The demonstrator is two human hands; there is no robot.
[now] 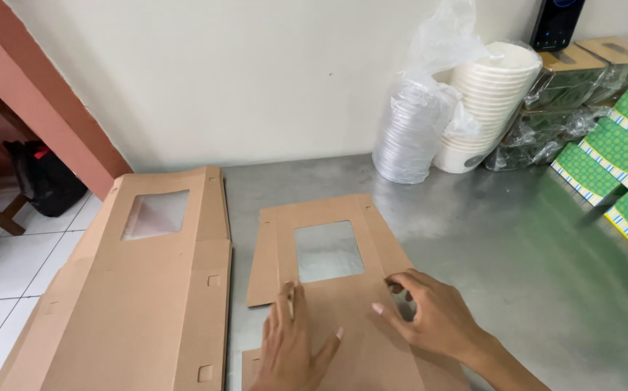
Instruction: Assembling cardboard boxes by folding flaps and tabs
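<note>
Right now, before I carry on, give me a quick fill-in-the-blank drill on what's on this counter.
1. Both hands, left hand and right hand, rest on a flat brown ____ box blank.
2. The blank has a clear square ____ cut in it.
3. The stack of blanks lies to the ____ of the hands.
4. The white paper bowls are stacked against the ____.

Missing words: cardboard; window; left; wall

left grip (pixel 290 340) enters from the bottom edge, palm down, fingers straight and pointing away from the body, thumb splayed out to the right. right grip (pixel 430 311) comes in from lower right, forearm angled toward the left, wrist slightly bent, fingers (pixel 401 279) curled with tips pressing down, thumb tucked low. both bare, close together, neither closed around anything.
</note>
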